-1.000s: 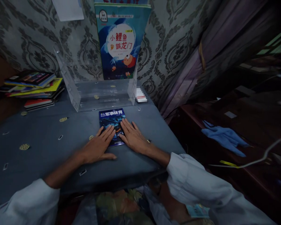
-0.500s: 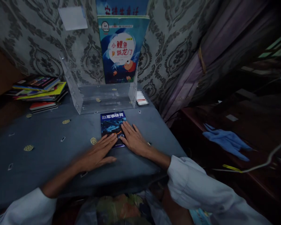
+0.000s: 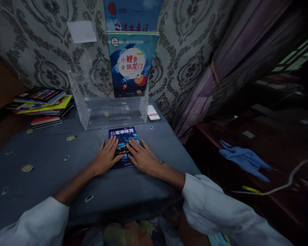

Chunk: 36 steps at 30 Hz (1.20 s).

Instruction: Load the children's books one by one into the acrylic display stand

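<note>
A thin dark blue book lies flat on the blue-grey table cover. My left hand rests open on its lower left part, fingers stretched and spread. My right hand lies open on its lower right part, fingers flat. Just beyond the book stands a clear acrylic rack, which holds a light blue picture book upright against the wall. Another blue book shows above that one.
A stack of several books sits at the table's far left. A white note hangs on the patterned wallpaper. To the right are a purple curtain and a dark wooden surface with a blue cloth and a cable.
My left hand slid from the book's lower left edge up onto its cover. The right hand stayed on the book. The view tilted up a little.
</note>
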Each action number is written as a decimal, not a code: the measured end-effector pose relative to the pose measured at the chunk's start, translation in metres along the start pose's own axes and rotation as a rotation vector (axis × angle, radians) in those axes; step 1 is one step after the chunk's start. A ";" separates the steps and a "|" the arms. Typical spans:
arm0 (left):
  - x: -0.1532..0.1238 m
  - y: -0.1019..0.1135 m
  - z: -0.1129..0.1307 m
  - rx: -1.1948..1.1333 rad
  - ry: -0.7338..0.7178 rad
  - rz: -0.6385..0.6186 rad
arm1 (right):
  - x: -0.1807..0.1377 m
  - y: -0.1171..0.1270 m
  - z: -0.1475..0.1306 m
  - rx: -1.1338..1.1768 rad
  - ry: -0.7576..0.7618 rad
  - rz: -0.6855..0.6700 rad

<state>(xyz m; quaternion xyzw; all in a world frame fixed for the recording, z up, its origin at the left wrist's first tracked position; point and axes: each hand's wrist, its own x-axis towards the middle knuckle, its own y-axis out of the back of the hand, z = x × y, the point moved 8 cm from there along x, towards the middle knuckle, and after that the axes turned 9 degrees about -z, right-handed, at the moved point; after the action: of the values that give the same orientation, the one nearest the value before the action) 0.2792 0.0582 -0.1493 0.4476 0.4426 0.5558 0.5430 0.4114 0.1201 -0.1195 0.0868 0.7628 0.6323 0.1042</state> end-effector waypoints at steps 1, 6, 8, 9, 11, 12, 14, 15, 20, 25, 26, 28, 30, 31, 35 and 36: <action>0.000 -0.001 0.000 0.010 -0.004 0.016 | 0.004 -0.001 -0.003 -0.003 0.022 -0.011; -0.001 -0.003 0.001 0.053 0.011 0.022 | 0.033 -0.005 -0.009 0.025 0.059 -0.018; -0.001 -0.003 0.002 0.068 0.023 0.009 | 0.046 -0.005 -0.005 0.050 0.049 -0.004; -0.001 -0.002 0.003 0.074 0.028 0.006 | 0.052 -0.004 -0.001 0.063 0.036 0.004; -0.001 -0.001 0.004 0.086 0.036 0.002 | 0.062 -0.003 0.011 0.087 -0.015 0.024; -0.001 -0.001 0.005 0.090 0.042 0.003 | 0.066 -0.003 0.019 0.098 -0.055 0.036; -0.001 0.000 0.006 0.097 0.055 0.005 | 0.070 -0.003 0.033 0.122 -0.140 0.060; -0.001 0.000 0.006 0.100 0.061 0.009 | 0.070 -0.004 0.039 0.133 -0.176 0.071; -0.004 -0.002 0.003 0.096 0.130 0.065 | 0.062 -0.011 0.048 0.166 -0.281 0.118; -0.010 -0.002 -0.002 0.018 0.198 0.137 | 0.047 -0.016 0.043 0.161 -0.309 0.130; -0.010 -0.002 -0.002 -0.018 0.202 0.143 | 0.045 -0.017 0.043 0.162 -0.312 0.127; -0.010 -0.001 -0.004 -0.128 0.209 0.144 | 0.044 -0.017 0.043 0.168 -0.315 0.130; -0.008 0.000 -0.008 -0.289 0.217 0.150 | 0.043 -0.017 0.044 0.177 -0.308 0.145; -0.007 0.002 -0.010 -0.385 0.223 0.163 | 0.044 -0.016 0.043 0.181 -0.303 0.153; -0.003 0.013 -0.030 -0.899 0.265 0.290 | 0.044 -0.015 0.043 0.182 -0.311 0.150; -0.003 0.015 -0.036 -1.056 0.292 0.336 | 0.044 -0.015 0.043 0.179 -0.318 0.142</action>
<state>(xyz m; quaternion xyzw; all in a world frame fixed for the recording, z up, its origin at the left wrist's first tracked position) 0.2406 0.0551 -0.1426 0.0982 0.0980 0.8362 0.5305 0.3807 0.1693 -0.1438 0.2478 0.7819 0.5461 0.1704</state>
